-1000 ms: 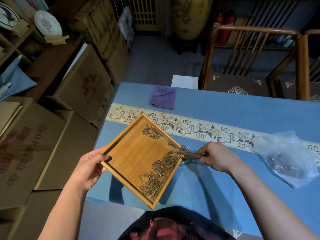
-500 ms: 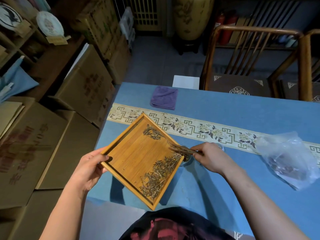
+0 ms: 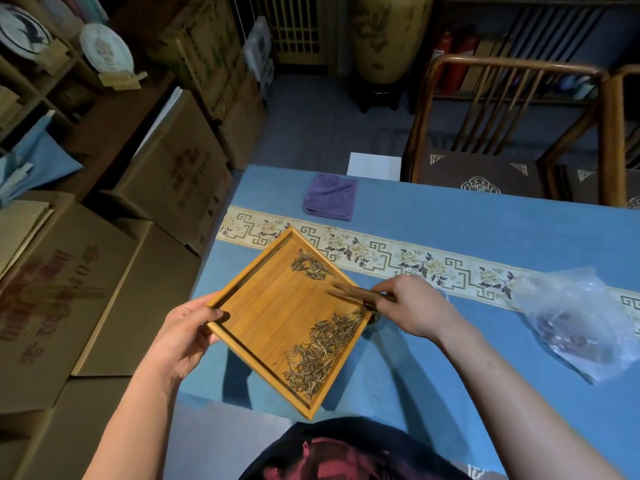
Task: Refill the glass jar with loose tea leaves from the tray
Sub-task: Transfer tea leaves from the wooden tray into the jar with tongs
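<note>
the wooden tray (image 3: 277, 317) is gripped at its left corner by the left hand (image 3: 183, 336), tilted above the table (image 3: 450, 375). a wooden scoop (image 3: 349, 292) is pinched by the right hand (image 3: 412, 306). light, brittle tea leaves (image 3: 320, 351) are heaped along the near right rim; the jar is mostly hidden.

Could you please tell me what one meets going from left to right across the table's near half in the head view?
Left hand gripping the tray's corner → wooden tray with tea leaves → right hand holding a wooden scoop → clear plastic bag.
</note>
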